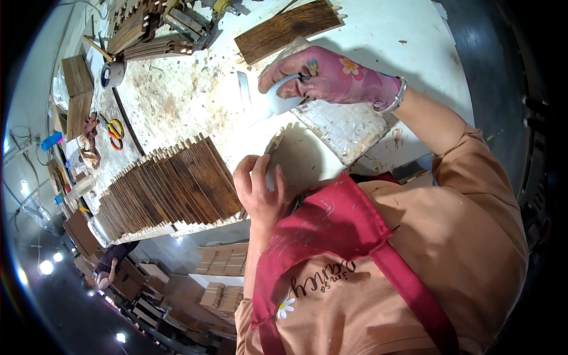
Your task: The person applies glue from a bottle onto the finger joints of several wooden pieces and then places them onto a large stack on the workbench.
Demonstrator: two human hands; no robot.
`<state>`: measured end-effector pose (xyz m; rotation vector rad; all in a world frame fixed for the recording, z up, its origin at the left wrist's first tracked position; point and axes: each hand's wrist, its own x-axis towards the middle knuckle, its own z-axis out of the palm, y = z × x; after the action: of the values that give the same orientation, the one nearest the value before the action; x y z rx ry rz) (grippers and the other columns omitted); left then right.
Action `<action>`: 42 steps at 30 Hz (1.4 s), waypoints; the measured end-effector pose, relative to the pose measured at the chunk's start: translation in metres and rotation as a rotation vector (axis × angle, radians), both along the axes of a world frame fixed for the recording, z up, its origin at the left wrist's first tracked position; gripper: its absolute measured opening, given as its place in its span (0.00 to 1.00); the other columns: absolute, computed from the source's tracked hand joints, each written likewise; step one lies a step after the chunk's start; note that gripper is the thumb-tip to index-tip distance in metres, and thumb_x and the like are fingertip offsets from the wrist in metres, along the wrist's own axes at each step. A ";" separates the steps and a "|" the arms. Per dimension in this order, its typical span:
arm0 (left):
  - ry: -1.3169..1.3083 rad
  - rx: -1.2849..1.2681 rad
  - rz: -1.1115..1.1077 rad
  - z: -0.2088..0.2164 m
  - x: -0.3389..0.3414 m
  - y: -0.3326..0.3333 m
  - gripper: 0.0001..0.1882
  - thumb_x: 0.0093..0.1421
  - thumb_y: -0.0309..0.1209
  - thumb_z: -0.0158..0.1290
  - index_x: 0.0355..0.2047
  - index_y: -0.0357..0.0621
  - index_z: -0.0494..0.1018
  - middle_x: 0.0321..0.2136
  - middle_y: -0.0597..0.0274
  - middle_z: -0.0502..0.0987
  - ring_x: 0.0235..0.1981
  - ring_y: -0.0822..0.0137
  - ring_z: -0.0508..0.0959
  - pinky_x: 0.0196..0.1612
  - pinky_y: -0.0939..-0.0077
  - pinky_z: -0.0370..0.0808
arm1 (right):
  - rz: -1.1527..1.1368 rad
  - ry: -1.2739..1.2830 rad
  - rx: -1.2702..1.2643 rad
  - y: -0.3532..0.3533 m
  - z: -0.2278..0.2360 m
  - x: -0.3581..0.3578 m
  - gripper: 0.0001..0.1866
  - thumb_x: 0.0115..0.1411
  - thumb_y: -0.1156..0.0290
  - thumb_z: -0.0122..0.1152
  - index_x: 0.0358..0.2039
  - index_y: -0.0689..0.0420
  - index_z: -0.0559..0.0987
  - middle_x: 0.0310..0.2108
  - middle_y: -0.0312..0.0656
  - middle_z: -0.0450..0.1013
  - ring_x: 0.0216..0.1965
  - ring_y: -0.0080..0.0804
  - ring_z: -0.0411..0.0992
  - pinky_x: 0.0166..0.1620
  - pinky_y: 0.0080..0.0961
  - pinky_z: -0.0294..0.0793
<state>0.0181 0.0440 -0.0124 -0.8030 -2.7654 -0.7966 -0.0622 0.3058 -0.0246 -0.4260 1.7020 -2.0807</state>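
Observation:
My right hand [331, 77], in a pink flowered glove, grips a white squeeze bottle [281, 100] above the table. The bottle's lower part is blurred by glare, so its tip cannot be made out. Closer to my body, my bare left hand [258, 188] has its fingers closed on a narrow wooden slat [274, 141] turned on edge, pale dowel pegs along its end. Left of that hand stands a long row of dark wooden slats [171, 186] packed on edge, their dowel pegs pointing away from me. Past the bottle lies a dark board [289, 31] with pegs at its end.
A stained white worktable [195, 100] spreads before me. On it are a plastic-wrapped slab [346, 130], yellow-and-red-handled scissors [115, 133], a tape roll [112, 74] and stacked wooden pieces [157, 47]. Cardboard stacks [222, 260] stand below the near edge. Another person [109, 266] is far left.

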 end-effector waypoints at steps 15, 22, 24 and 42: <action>-0.044 0.035 0.091 -0.003 0.005 -0.005 0.15 0.50 0.18 0.56 0.39 0.40 0.74 0.39 0.51 0.73 0.39 0.53 0.76 0.40 0.65 0.74 | 0.002 -0.016 0.023 -0.001 -0.001 0.000 0.38 0.54 0.39 0.60 0.51 0.61 0.74 0.53 0.40 0.68 0.57 0.26 0.65 0.58 0.26 0.66; -0.032 0.016 0.094 -0.004 0.005 -0.005 0.17 0.49 0.18 0.57 0.41 0.41 0.74 0.39 0.52 0.73 0.39 0.53 0.76 0.41 0.65 0.74 | 0.004 0.017 0.031 -0.003 -0.001 0.000 0.37 0.57 0.38 0.56 0.50 0.62 0.75 0.52 0.41 0.69 0.56 0.28 0.66 0.58 0.27 0.66; -0.025 0.007 0.088 -0.005 0.005 -0.005 0.17 0.49 0.18 0.57 0.42 0.41 0.75 0.39 0.52 0.73 0.39 0.53 0.76 0.40 0.65 0.74 | -0.005 0.001 0.052 -0.003 0.004 0.002 0.37 0.57 0.39 0.55 0.50 0.62 0.74 0.52 0.41 0.69 0.55 0.28 0.66 0.57 0.27 0.66; -0.043 -0.056 0.019 -0.006 0.005 -0.007 0.21 0.51 0.17 0.55 0.47 0.41 0.75 0.41 0.51 0.72 0.40 0.56 0.75 0.39 0.68 0.76 | -0.004 0.018 0.045 -0.003 0.005 0.001 0.36 0.58 0.39 0.56 0.50 0.62 0.74 0.51 0.40 0.68 0.53 0.26 0.66 0.56 0.26 0.67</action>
<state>0.0233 0.0367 -0.0184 -0.7767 -2.8410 -0.7447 -0.0607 0.3031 -0.0199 -0.4286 1.7578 -2.0435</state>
